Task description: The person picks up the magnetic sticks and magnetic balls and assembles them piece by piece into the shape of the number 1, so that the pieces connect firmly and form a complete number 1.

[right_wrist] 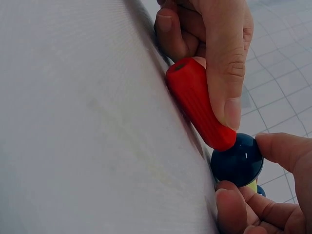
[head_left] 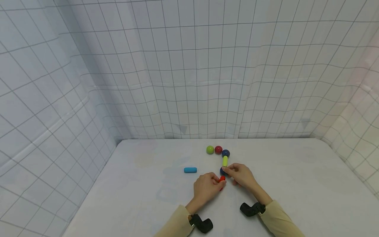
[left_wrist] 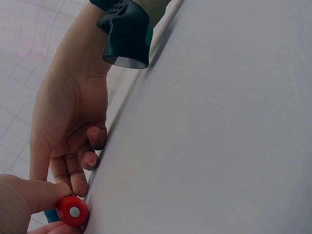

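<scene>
My left hand (head_left: 208, 186) pinches a red ribbed rod (right_wrist: 197, 105) between thumb and fingers. A pale round spot marks the rod's end in the left wrist view. My right hand (head_left: 242, 175) pinches a dark blue ball (right_wrist: 238, 161) between thumb and finger. The rod's far end meets this ball in the right wrist view. Beyond the ball, a yellow-green rod (head_left: 225, 161) runs in line to a second dark blue ball (head_left: 225, 153). My fingers partly hide the red rod and the near ball in the head view.
A green ball (head_left: 210, 149) and a dark red ball (head_left: 218, 149) lie behind my hands, left of the far blue ball. A light blue rod (head_left: 190, 170) lies to the left on the white table (head_left: 133, 197). Gridded white curtains (head_left: 195, 82) surround the table's back and sides.
</scene>
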